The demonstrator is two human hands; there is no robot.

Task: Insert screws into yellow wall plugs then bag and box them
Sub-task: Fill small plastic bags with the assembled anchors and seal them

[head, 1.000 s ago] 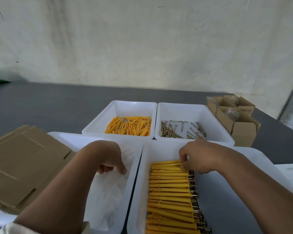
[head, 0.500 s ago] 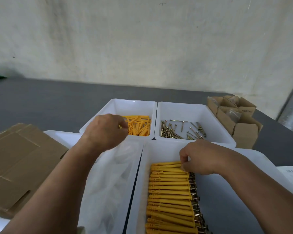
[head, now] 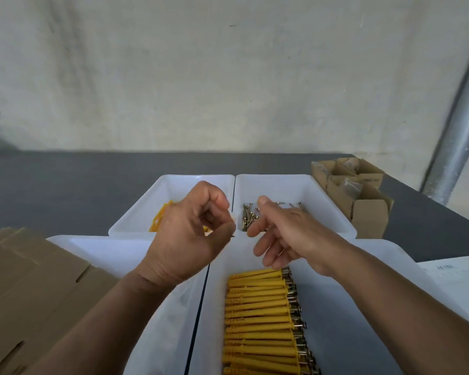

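You are working at a dark grey table (head: 65,185) pushed against a pale, stained wall (head: 228,77), with a metal pipe (head: 460,125) running up at the right. Flattened cardboard (head: 33,288) lies at your left, and small open cartons (head: 363,190) stand at the far right.

Four white bins sit together. The far left bin (head: 173,180) holds loose yellow plugs (head: 160,220). The far right bin (head: 309,180) holds screws (head: 248,217), most of them lying with their long axis running away from you. In the near right bin (head: 377,250) the assembled plugs (head: 257,307) lie in a neat row, each with its long axis across the bin, yellow tip to your left and screw head to your right. The near left bin (head: 92,244) sits beside it.

Your left hand (head: 192,234) hovers over the meeting of the bins with its fingers curled tight against the thumb. A small dark tip shows at the pinch, but what it grips cannot be told. Your right hand (head: 290,234) hovers just beside it, fingers loose and spread, holding nothing.
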